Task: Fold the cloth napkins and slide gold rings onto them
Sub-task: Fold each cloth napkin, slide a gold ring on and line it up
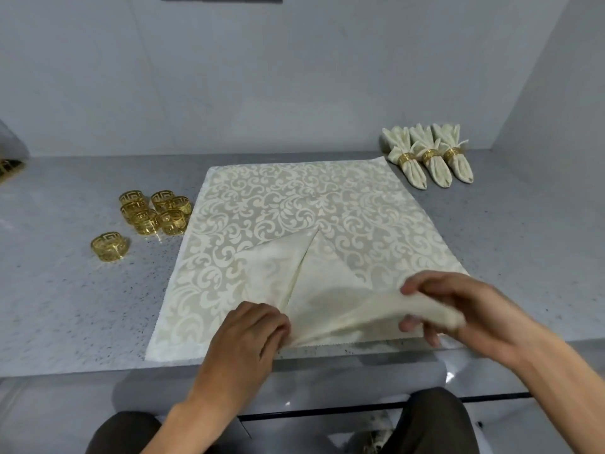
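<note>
**Bare Arms, Dark Trousers**

Both forearms are bare to the frame's lower edge, no sleeves showing; the left hand point(248, 329) and right hand point(458, 306) are ungloved. Dark brown trousers point(432, 421) cover both knees.

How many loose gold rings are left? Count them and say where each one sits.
7 on the counter, left of the napkin: a cluster of six touching one another, and one lone ring nearer the front edge. More may lie hidden at the far left edge.
</note>
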Demonstrator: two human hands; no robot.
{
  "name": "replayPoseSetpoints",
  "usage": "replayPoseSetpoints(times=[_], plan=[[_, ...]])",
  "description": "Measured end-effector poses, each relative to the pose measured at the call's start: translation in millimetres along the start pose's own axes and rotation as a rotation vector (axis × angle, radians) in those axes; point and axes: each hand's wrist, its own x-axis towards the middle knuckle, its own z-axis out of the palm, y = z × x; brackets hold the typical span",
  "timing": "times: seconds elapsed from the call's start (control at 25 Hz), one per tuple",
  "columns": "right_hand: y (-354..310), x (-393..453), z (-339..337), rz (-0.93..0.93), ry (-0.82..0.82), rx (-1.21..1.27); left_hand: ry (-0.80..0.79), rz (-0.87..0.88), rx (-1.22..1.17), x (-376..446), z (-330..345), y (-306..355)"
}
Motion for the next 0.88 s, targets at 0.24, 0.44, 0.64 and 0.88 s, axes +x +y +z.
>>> replayPoseSetpoints(times=[0.24,0.44,0.64,0.88], plan=[[-14,97,31,-0.054,0.266,-0.337,0.031,-0.116,-0.063,-2,-1,11],[-1,148,46,-0.102,0.372,-0.712,0.257,-0.189,-0.048,2,12,14],[4,169,54,-0.275,0.460,-0.952,0.336,-0.149,-0.026,-1,22,9],[17,178,52,-0.440,0.513,-1.135,0.378,-0.073,0.039,-4,29,6]])
